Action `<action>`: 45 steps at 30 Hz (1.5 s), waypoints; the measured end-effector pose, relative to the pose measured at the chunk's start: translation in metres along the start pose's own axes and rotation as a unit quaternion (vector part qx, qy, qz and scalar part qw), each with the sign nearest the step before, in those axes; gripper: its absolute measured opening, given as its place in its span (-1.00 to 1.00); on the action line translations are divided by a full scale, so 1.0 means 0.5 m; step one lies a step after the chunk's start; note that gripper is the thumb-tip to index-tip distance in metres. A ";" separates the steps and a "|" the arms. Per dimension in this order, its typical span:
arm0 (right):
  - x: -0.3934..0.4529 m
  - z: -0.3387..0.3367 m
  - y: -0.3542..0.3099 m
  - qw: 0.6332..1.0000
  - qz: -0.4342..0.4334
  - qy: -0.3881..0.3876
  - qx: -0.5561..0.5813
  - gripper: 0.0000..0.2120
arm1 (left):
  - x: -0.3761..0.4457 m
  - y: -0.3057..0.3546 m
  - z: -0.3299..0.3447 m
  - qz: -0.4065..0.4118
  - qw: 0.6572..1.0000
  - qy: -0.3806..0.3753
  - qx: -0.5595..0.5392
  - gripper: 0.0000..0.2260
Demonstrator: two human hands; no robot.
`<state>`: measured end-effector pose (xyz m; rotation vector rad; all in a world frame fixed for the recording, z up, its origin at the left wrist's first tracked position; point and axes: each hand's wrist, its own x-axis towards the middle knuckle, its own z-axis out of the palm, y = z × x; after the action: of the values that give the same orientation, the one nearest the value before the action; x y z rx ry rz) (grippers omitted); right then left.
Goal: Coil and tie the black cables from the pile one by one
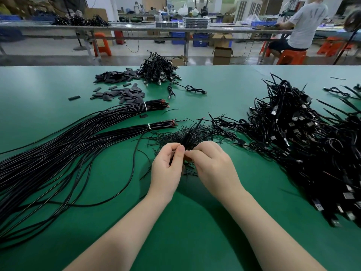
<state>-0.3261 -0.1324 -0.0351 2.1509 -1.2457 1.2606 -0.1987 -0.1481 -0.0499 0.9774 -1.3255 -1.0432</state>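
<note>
A coiled black cable [189,140] stands up between my two hands over the green table [214,222]. My left hand [168,167] grips the lower part of the coil, thumb and fingers curled round it. My right hand [211,163] pinches a thin black tie at the coil's waist; the tie itself is mostly hidden by the fingers. Beneath the hands lies a heap of thin black twist ties [195,132]. Long uncoiled black cables [58,153] in two tied bundles fan out on the left.
A big pile of coiled USB cables [304,145] fills the right side. A smaller coiled pile [158,69] and dark sleeve pieces [119,87] lie at the far side. A person sits at another bench at the back right.
</note>
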 end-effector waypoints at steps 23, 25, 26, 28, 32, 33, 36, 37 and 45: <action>0.008 -0.007 0.021 0.763 0.400 -0.060 0.505 -0.73 | 0.018 -0.001 -0.016 -0.110 0.981 -0.119 -0.108 -0.80; 0.007 -0.004 0.018 0.727 0.431 -0.053 0.532 -0.77 | 0.019 -0.007 -0.014 -0.104 0.983 -0.103 -0.113 -0.81; 0.009 -0.005 0.014 0.715 0.450 -0.057 0.533 -0.82 | 0.019 -0.009 -0.013 -0.104 0.984 -0.086 -0.119 -0.83; 0.013 -0.008 0.010 0.701 0.494 -0.094 0.506 -0.99 | 0.019 -0.015 -0.010 -0.098 0.987 -0.047 -0.121 -0.86; 0.021 -0.013 0.004 0.653 0.539 -0.156 0.509 -0.72 | 0.012 -0.024 -0.005 -0.028 0.999 -0.018 -0.042 -0.89; 0.022 -0.013 0.005 0.636 0.543 -0.154 0.526 -0.71 | 0.010 -0.024 -0.004 -0.015 0.999 -0.013 -0.028 -0.90; 0.030 -0.017 0.002 0.578 0.574 -0.152 0.560 -0.72 | 0.008 -0.022 -0.003 0.021 1.000 0.006 0.001 -0.91; 0.031 -0.018 0.002 0.553 0.585 -0.153 0.573 -0.74 | 0.007 -0.022 -0.002 0.037 0.999 0.012 0.014 -0.92; 0.040 -0.035 0.000 0.412 0.621 -0.156 0.648 -0.95 | 0.009 -0.018 -0.002 0.071 0.996 0.032 0.051 -0.85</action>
<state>-0.3310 -0.1310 -0.0092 1.6919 -2.9718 3.4866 -0.1979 -0.1551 -0.0573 0.9695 -1.3856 -0.8373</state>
